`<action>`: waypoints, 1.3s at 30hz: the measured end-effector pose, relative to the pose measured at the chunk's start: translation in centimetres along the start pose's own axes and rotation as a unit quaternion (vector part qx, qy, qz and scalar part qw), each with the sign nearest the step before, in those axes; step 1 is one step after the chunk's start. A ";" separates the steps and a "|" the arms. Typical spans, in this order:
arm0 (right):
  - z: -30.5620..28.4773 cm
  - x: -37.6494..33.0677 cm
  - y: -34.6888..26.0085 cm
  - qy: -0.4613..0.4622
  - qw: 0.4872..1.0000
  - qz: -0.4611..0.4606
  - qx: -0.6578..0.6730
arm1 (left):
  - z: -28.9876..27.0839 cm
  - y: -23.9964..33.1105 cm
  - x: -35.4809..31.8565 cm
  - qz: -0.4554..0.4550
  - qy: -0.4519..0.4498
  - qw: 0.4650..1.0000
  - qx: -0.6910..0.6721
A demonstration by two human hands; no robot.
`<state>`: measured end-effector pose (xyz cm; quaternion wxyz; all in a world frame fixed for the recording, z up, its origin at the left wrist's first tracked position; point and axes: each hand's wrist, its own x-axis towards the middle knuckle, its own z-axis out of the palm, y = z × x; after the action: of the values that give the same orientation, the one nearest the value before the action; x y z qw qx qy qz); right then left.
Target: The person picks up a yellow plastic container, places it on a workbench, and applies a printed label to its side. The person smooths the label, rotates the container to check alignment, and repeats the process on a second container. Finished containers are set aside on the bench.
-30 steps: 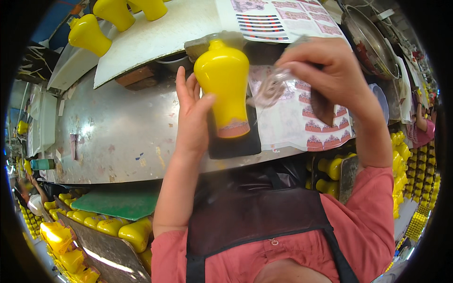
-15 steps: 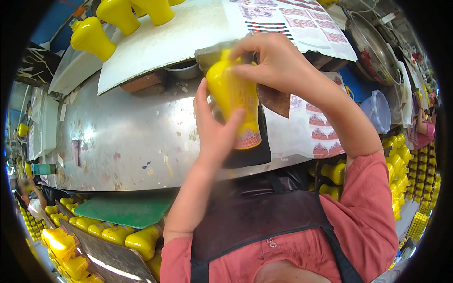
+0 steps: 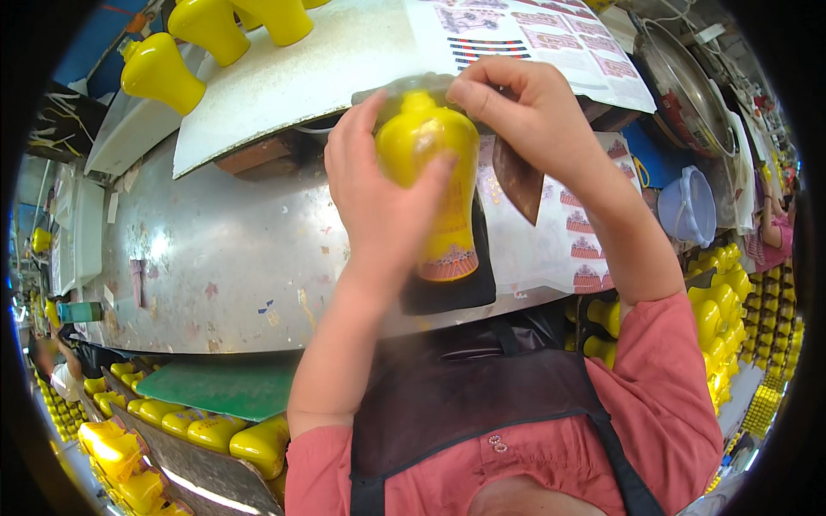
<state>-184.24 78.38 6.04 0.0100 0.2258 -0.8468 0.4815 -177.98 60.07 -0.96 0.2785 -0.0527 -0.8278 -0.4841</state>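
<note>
A glossy yellow vase-shaped bottle, with a narrow neck and a patterned band near its base, lies on a black pad, its neck pointing away from me. My left hand cups its left side, the thumb across its front. Beside the neck, my right hand has thumb and fingertips pinched together; whatever is between them is too small to make out. A flat brown pointed scraper-like piece juts from under my right palm and appears tucked in that hand. A greyish object sits behind the neck, partly hidden.
Printed decal sheets lie right of the bottle, and more cover the white board behind it. Several yellow bottles stand at the far left. A blue bucket is at the right. Racked bottles and a green board lie below the metal table.
My right hand has drawn off the bottle's neck to the right, the brown piece moving with it. My left hand has shifted left and up along the bottle, which now sits straighter.
</note>
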 end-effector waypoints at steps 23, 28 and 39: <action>2.2 -2.3 1.1 0.055 0.964 -0.186 -0.184 | 1.0 -0.9 1.1 -0.187 0.065 0.922 -0.332; 1.5 -2.2 1.5 0.007 0.956 -0.171 -0.237 | 0.7 -2.1 0.0 0.041 0.004 0.993 -0.114; 2.5 -6.5 2.3 -0.040 0.992 0.106 -0.055 | -0.9 -3.9 -2.4 0.141 -0.114 0.983 0.016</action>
<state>-178.78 79.80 1.29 -0.0627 0.1529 -0.8908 0.4234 -177.01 57.66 -4.88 0.2489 -0.2193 -0.8459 -0.4177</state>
